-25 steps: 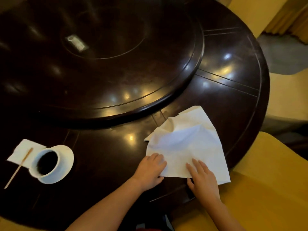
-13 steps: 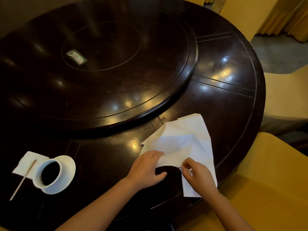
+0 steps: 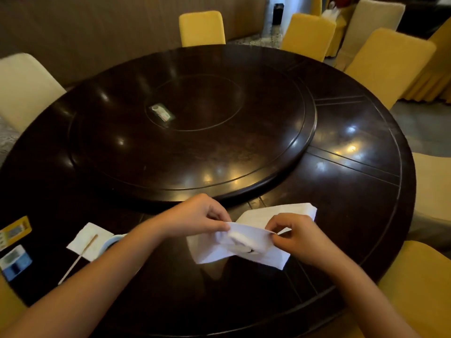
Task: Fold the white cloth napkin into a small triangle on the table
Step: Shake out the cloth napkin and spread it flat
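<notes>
The white cloth napkin (image 3: 246, 247) is lifted off the dark round table (image 3: 353, 215) near its front edge, hanging crumpled between both hands. My left hand (image 3: 200, 214) pinches the napkin's upper edge on the left. My right hand (image 3: 296, 236) pinches the same upper edge on the right. A far part of the napkin (image 3: 280, 211) shows behind my right hand; whether it touches the table I cannot tell.
A raised turntable (image 3: 190, 132) fills the table's middle, with a small packet (image 3: 161, 112) on it. To the left lie a paper napkin (image 3: 87, 239) with a wooden stirrer (image 3: 78, 259), a cup rim (image 3: 111, 241) half hidden by my left arm, and two small cards (image 3: 14, 247). Yellow chairs (image 3: 388, 62) ring the table.
Both hands went from pressing the napkin flat on the table to pinching its edge and lifting it up. The camera tilted up, showing more of the room.
</notes>
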### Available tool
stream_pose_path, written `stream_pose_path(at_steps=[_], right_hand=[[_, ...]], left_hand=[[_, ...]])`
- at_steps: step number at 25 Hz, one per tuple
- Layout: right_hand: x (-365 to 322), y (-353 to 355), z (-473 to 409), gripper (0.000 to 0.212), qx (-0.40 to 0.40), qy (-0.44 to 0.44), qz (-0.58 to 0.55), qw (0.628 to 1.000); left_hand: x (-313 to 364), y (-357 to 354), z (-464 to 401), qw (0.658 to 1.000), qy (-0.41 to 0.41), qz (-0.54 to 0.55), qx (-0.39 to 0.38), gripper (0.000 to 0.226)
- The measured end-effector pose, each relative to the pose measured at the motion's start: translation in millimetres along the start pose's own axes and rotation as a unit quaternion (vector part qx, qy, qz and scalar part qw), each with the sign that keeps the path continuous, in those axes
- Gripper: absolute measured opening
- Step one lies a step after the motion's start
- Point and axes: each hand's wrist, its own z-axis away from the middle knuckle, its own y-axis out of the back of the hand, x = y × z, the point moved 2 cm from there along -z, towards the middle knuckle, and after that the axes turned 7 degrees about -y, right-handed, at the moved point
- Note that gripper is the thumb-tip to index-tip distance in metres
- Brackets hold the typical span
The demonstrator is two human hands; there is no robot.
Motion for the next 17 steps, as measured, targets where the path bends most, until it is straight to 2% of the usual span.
stream_pose_path(at_steps=[4, 8, 10, 13, 15, 17], right_hand=[[-32.1, 19.5, -8.8, 0.024, -0.082, 0.026, 0.065, 0.994], [-59.7, 30.8, -21.0, 0.014, -0.118, 0.018, 0.187, 0.975], [-67.6, 35.1, -27.8, 0.01, -0.126, -0.005, 0.246, 0.961], [-71.7, 41.5, -45.4, 0.017, -0.106, -0.046, 0.336, 0.935], [-70.6, 43.1, -65.9, 0.021, -0.058, -0.047, 0.377, 0.923], [-70.8, 47.8, -91.8, 0.02, 0.033, -0.036, 0.366, 0.929]], left_hand=[[14.5, 45.0, 30.3, 0.998, 0.008, 0.039, -0.052, 0.007], [18.1, 72.3, 53.7, 0.993, 0.033, 0.084, -0.079, 0.008], [8.1, 76.7, 58.5, 0.991, 0.068, 0.062, -0.098, 0.006], [-19.0, 76.8, 58.3, 0.984, 0.121, -0.041, -0.127, 0.005], [-38.4, 86.5, 52.5, 0.984, 0.139, -0.096, -0.061, 0.007], [-52.3, 106.1, 43.5, 0.975, 0.154, -0.157, 0.033, 0.01]])
